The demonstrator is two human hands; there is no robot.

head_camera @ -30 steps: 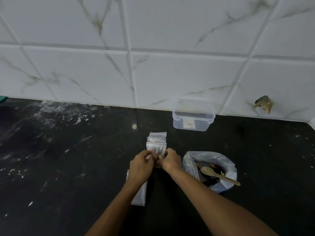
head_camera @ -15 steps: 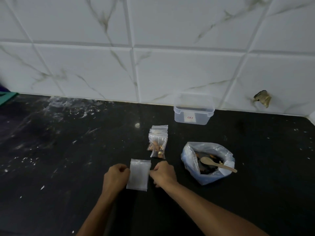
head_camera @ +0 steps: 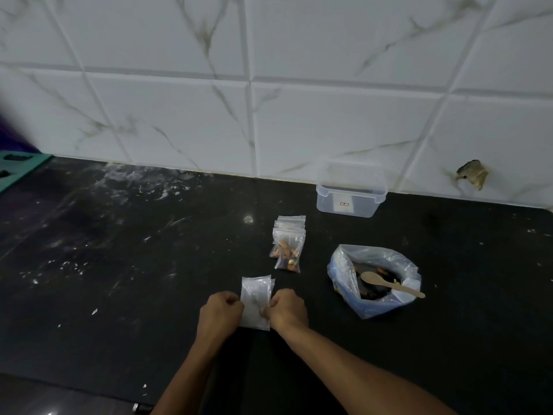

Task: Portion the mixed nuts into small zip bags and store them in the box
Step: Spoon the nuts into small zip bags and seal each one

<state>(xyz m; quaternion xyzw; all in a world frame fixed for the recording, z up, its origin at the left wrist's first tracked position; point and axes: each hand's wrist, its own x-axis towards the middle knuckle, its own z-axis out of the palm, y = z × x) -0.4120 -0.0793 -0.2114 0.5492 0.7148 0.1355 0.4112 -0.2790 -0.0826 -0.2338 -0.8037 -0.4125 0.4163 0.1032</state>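
the mixed nuts (head_camera: 374, 283) sit in a big crumpled plastic bag (head_camera: 341, 265) on the black counter (head_camera: 119, 280), at about 3 o'clock from the hands, with a wooden spoon (head_camera: 389, 284) lying in the bag's open mouth, handle pointing to 4 o'clock. the left hand (head_camera: 221, 310) and right hand (head_camera: 288, 308) are both curled, each pinching a side edge of an empty small zip bag (head_camera: 256, 298) that lies flat between them. just beyond, at 1 o'clock from the hands, lie two filled zip bags (head_camera: 287, 256) overlapping each other, and past those, touching them, a little stack of unused bags (head_camera: 291, 223). the clear box (head_camera: 348, 202) stands open against the tiled wall (head_camera: 299, 115) at 1 o'clock, well apart from the hands. a teal tray (head_camera: 18, 169) pokes in at the far 10 o'clock edge.
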